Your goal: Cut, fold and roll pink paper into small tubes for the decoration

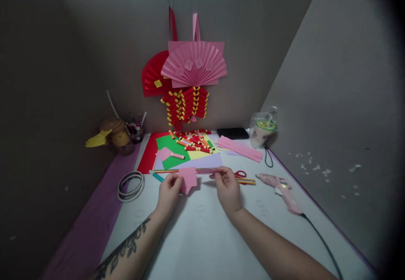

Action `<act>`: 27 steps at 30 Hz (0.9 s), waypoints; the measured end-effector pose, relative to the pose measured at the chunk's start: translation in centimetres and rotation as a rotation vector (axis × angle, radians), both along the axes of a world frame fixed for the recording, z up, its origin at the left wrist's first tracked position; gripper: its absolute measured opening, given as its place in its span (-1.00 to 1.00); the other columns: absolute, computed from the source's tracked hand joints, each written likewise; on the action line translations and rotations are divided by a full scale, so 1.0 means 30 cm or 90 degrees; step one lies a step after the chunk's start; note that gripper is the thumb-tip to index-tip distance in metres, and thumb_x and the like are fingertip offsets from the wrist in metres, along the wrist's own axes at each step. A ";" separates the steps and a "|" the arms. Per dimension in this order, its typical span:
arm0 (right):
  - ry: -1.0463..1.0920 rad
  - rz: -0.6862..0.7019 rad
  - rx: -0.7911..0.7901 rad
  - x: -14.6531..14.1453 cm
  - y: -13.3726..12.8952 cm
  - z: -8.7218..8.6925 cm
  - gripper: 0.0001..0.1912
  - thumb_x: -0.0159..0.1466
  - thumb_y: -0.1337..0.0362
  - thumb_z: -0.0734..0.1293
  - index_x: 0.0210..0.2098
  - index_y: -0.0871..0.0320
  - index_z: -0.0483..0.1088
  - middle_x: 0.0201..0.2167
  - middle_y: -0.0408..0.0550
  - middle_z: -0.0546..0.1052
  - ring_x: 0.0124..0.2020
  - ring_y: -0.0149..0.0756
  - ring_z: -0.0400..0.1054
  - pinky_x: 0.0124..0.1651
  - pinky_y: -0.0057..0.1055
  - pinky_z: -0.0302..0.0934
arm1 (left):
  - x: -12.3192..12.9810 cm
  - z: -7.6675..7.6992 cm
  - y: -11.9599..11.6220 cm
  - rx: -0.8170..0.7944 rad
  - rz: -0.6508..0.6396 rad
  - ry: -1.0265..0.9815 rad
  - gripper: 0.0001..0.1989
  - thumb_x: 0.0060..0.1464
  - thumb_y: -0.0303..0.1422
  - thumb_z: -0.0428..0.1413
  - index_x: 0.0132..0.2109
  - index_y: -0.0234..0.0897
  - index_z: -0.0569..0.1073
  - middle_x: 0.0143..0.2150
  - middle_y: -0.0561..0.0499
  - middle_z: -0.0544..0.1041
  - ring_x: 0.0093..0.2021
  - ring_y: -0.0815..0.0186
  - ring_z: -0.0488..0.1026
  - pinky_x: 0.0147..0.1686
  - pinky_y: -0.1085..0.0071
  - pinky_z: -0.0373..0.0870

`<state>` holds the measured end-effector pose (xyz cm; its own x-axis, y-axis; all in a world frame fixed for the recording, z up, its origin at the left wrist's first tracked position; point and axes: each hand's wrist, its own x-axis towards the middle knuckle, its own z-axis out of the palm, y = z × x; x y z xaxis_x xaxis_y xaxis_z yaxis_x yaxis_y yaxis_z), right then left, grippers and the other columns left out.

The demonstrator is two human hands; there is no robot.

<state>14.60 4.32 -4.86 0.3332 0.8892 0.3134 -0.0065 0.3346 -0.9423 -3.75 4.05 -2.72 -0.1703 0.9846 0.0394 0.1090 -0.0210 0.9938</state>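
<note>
My left hand (170, 192) pinches small pink paper pieces (189, 178) between thumb and fingers; they overlap, and one corner points down. To the right, my right hand (228, 189) has its thumb and fingers closed on another pink paper piece (205, 171), seen nearly edge-on. Both hands are above the white table sheet (202, 238). A teal pen-like tool (156, 176) lies just beyond my left hand. Behind my right hand are red-handled scissors (240, 173) and thin coloured strips (247, 181), partly covered.
Small rolled paper tubes (194, 141) lie on coloured sheets, including a green sheet (169, 151). Pink strips (240, 148) and a black phone-like slab (233, 133) are behind. A corded glue gun (281, 189) lies right, tape rolls (130, 186) left. Paper fans (196, 63) hang on the wall.
</note>
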 end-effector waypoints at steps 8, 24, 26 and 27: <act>-0.202 0.138 0.106 -0.007 -0.044 0.007 -0.92 0.25 0.30 0.27 -0.25 0.10 0.39 -0.21 0.00 0.51 -0.14 -0.22 0.41 -0.06 -0.27 0.28 | 0.000 -0.011 0.003 -0.014 -0.014 -0.086 -0.75 -0.02 -0.21 0.16 -0.46 -0.31 0.37 -0.58 0.15 0.29 -0.55 0.45 0.18 -0.52 0.53 0.12; -0.073 0.168 -0.058 -0.009 0.008 -0.009 -0.88 0.15 0.29 0.33 -0.30 0.11 0.47 -0.33 -0.07 0.45 -0.27 -0.25 0.33 -0.19 -0.34 0.22 | 0.010 0.026 -0.014 -0.010 -0.119 0.014 -0.81 -0.11 -0.26 0.21 -0.45 -0.33 0.55 -0.47 -0.01 0.52 -0.47 0.34 0.37 -0.43 0.46 0.28; -0.076 0.157 -0.059 -0.005 0.012 -0.017 -0.93 0.14 0.29 0.33 -0.38 0.12 0.45 -0.35 -0.09 0.44 -0.29 -0.26 0.32 -0.21 -0.35 0.21 | 0.007 0.019 -0.011 -0.018 -0.126 0.027 -0.79 -0.07 -0.25 0.19 -0.41 -0.32 0.57 -0.47 -0.01 0.53 -0.48 0.33 0.37 -0.43 0.45 0.28; -0.057 0.147 -0.067 -0.004 0.014 -0.019 -0.94 0.13 0.28 0.33 -0.40 0.12 0.43 -0.38 -0.11 0.43 -0.32 -0.27 0.31 -0.24 -0.37 0.21 | 0.005 0.013 -0.009 -0.015 -0.114 0.027 -0.78 -0.05 -0.23 0.18 -0.36 -0.32 0.59 -0.43 -0.02 0.55 -0.45 0.31 0.39 -0.41 0.44 0.30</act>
